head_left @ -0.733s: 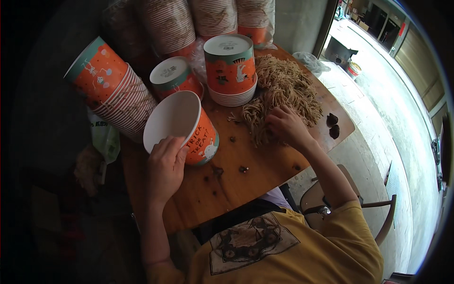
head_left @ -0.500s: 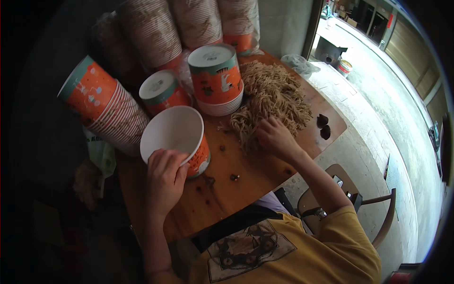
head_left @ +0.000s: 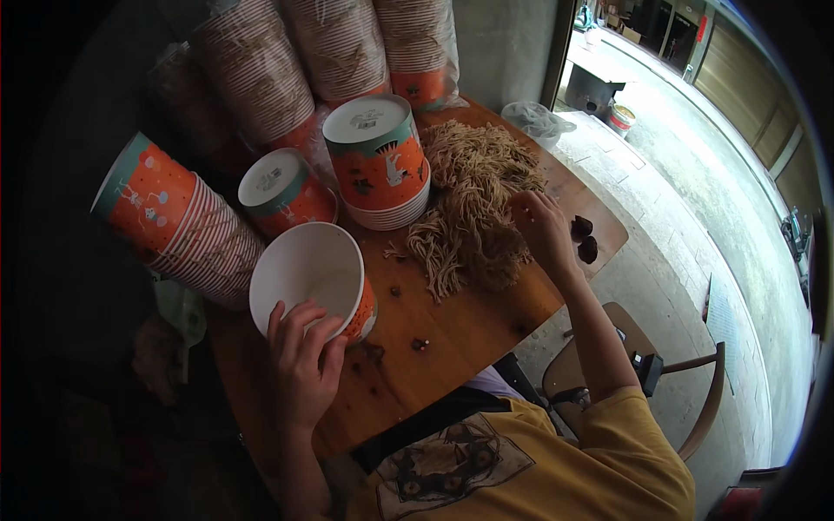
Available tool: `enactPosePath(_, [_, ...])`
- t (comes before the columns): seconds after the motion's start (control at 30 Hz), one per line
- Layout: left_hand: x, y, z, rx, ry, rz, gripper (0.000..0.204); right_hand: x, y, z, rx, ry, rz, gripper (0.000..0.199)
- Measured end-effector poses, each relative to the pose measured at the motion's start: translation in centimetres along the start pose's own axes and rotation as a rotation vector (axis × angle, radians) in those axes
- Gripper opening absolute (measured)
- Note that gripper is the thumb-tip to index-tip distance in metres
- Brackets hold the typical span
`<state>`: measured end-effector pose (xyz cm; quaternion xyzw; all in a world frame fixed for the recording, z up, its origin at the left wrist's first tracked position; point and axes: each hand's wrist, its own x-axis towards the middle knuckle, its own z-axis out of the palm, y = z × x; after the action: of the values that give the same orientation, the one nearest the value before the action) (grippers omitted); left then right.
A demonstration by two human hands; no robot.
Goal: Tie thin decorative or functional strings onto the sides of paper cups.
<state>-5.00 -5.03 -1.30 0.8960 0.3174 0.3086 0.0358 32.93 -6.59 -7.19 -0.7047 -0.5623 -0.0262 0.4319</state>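
An open white-lined orange paper bucket (head_left: 304, 260) leans toward me on the table. My left hand (head_left: 308, 356) is at its near rim, fingers spread over the opening and thumb outside. A heap of tan, noodle-like strands (head_left: 478, 191) lies right of the bucket. At the heap's right edge is my right hand (head_left: 543, 230), its fingers curled together; what they hold, if anything, cannot be made out. Two small dark brown pieces (head_left: 584, 239) lie just right of that hand.
Upside-down orange buckets (head_left: 375, 165) and a smaller tub (head_left: 282, 187) stand behind. A tilted bucket stack (head_left: 165, 208) is at left, with several plastic-wrapped stacks (head_left: 334, 48) farther back. A clear plastic bag (head_left: 536, 122) lies at the table's (head_left: 469, 321) far right; a chair (head_left: 608, 347) stands beside it.
My right hand has lifted from the strands and moved to their right edge. My left hand's fingers have spread at the bucket's rim. The whole view has shifted slightly.
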Motion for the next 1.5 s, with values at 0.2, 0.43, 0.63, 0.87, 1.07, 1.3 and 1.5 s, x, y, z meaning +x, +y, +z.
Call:
enactPosePath(0.2, [0.0,0.1,0.2,0.014,0.001,0.002,0.023,2.9,0.9,1.0,-0.323,-0.133,-0.354,0.01])
enactPosePath(0.43, [-1.0,3.1,0.6,-0.124,0.292,0.077,0.023,-3.2,-5.9,-1.5,0.0,-0.094,-0.518,0.014])
enactPosePath(0.63, [-0.9,8.2,5.5,-0.943,0.056,-0.346,0.038,-7.4,-10.4,0.0,0.148,-0.215,-0.452,0.015])
enactPosePath(0.87, [1.2,6.8,8.8,-1.591,-0.331,-0.893,0.036,-10.5,-10.5,-0.2,0.129,-0.272,-0.505,0.02])
enactPosePath(1.07, [1.8,6.7,9.9,-1.62,-0.304,-0.906,0.028,-11.2,-10.1,-0.9,0.085,-0.318,-0.566,0.022])
enactPosePath(1.3, [0.2,7.5,8.1,-1.22,-0.222,-0.682,0.018,-8.8,-8.6,0.8,0.249,-0.298,-0.636,0.042])
enactPosePath(1.5, [-2.3,7.9,4.7,-1.062,-0.085,-0.595,0.013,-10.8,-11.2,0.2,0.416,-0.408,-0.594,0.02])
